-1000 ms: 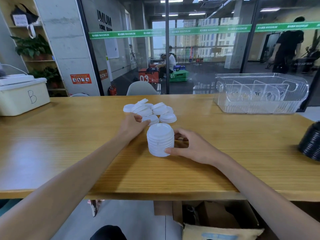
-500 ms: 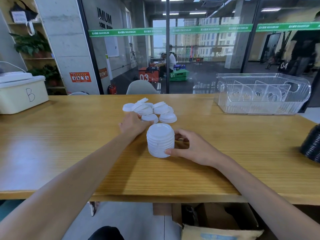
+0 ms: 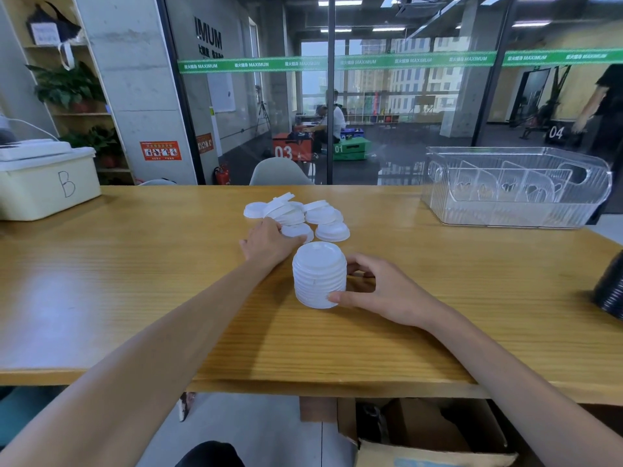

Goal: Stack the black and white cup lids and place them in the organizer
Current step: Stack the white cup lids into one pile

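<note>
Now left hand (image 3: 269,242) nearer loose lids (image 3: 296,215)

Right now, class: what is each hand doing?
Left hand: reaching into loose white lids; grasp cannot be told.
Right hand: closed on white lid stack.

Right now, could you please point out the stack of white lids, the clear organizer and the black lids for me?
stack of white lids (image 3: 319,276), head view, ribbed side.
clear organizer (image 3: 515,212), head view, front wall.
black lids (image 3: 612,291), head view, stack's side.

Bright ceiling and window light, glare on table (image 3: 101,281), wide-angle bowed edges, slight blur
</note>
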{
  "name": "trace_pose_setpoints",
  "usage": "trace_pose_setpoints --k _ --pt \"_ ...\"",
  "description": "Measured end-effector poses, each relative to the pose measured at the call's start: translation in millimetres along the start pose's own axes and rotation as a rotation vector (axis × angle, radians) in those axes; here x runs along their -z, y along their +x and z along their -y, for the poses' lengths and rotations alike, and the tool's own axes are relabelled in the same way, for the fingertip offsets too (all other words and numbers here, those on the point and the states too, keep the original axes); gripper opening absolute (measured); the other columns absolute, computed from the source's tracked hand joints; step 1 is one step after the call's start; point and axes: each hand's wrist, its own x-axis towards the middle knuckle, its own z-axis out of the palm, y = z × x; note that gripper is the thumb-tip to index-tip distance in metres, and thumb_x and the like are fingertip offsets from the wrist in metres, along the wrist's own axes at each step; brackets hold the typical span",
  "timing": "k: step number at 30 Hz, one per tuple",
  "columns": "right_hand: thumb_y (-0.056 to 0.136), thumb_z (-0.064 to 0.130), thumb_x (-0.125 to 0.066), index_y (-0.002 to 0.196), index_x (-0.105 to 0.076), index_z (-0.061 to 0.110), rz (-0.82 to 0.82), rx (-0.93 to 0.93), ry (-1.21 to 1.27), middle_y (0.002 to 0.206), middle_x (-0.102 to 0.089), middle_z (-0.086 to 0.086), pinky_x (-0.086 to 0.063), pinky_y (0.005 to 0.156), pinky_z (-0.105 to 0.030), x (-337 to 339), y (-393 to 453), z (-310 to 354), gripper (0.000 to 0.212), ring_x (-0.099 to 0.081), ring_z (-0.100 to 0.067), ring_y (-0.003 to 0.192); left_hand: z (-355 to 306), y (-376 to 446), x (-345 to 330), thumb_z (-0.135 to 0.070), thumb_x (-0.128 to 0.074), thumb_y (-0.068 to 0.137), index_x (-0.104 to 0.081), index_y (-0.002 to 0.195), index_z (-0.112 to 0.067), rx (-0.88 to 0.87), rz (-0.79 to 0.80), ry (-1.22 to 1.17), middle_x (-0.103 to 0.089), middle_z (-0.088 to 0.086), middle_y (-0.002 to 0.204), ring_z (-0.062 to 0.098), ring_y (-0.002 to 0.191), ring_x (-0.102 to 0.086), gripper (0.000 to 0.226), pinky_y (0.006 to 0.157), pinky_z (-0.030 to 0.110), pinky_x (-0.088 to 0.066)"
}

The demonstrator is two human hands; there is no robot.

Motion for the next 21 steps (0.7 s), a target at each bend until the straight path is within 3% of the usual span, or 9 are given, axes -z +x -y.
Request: trace_pose_setpoints --k 3,6,9,14,16,21 --pt "0.076 0.066 -0.085 0.131 -0.067 0.040 -0.004 -0.001 -0.003 0.129 -0.070 0.021 -0.047 0.115 -0.038 -0.6 -0.2 -0.8 0.064 -0.060 0.002 0.128 0.8 -8.2 6.6 -0.063 -0.084 0.084 -0.055 0.092 -0.025 -0.016 0.020 -0.032 -0.065 -0.006 0.103 0.020 0.100 -0.060 0.048 0.099 0.041 -0.044" --pt "0.074 0.069 -0.084 0.132 -0.066 0.042 0.001 -0.003 -0.001 0.131 -0.069 0.021 -0.046 0.116 -0.038 -0.8 0.2 -2.1 0.067 -0.058 0.002 0.129 6.1 -14.6 15.9 -0.062 -0.087 0.081 -0.057 0.113 -0.025 -0.023 0.062 -0.094 -0.064 -0.008 0.108 0.020 0.108 -0.063 0.057 0.106 0.048 -0.053" --pt "0.073 0.070 -0.083 0.132 -0.066 0.042 0.001 0.006 0.005 0.131 -0.069 0.020 -0.046 0.116 -0.037 -0.8 0.7 -3.0 0.068 -0.058 0.002 0.130 12.1 -22.2 27.3 -0.064 -0.084 0.083 -0.060 0.119 -0.024 -0.050 0.082 -0.066 -0.066 -0.009 0.113 0.019 0.110 -0.064 0.059 0.105 0.046 -0.053" --pt "0.072 0.074 -0.082 0.130 -0.066 0.044 0.001 0.004 -0.006 0.129 -0.069 0.021 -0.046 0.116 -0.041 -0.7 1.8 -5.0 0.068 -0.059 -0.001 0.130 17.8 -28.7 45.2 -0.060 -0.081 0.087 -0.063 0.095 -0.025 -0.097 0.109 -0.032 -0.073 0.003 0.104 0.026 0.102 -0.070 0.041 0.094 0.046 -0.056" --pt "0.072 0.074 -0.082 0.131 -0.066 0.043 0.000 0.006 -0.003 0.130 -0.070 0.021 -0.046 0.116 -0.041 -0.6 1.2 -4.7 0.068 -0.060 0.000 0.128 19.9 -30.2 52.6 -0.058 -0.082 0.088 -0.068 0.103 -0.018 -0.094 0.126 -0.091 -0.069 0.002 0.103 0.022 0.097 -0.067 0.045 0.088 0.041 -0.054" --pt "0.072 0.071 -0.083 0.130 -0.066 0.041 0.004 0.005 0.010 0.128 -0.070 0.021 -0.047 0.115 -0.038 -0.4 0.4 -2.3 0.068 -0.061 0.002 0.126 22.2 -45.1 70.9 -0.056 -0.086 0.087 -0.066 0.121 -0.022 -0.059 0.112 -0.269 -0.068 -0.005 0.121 0.017 0.116 -0.065 0.052 0.102 0.041 -0.056"
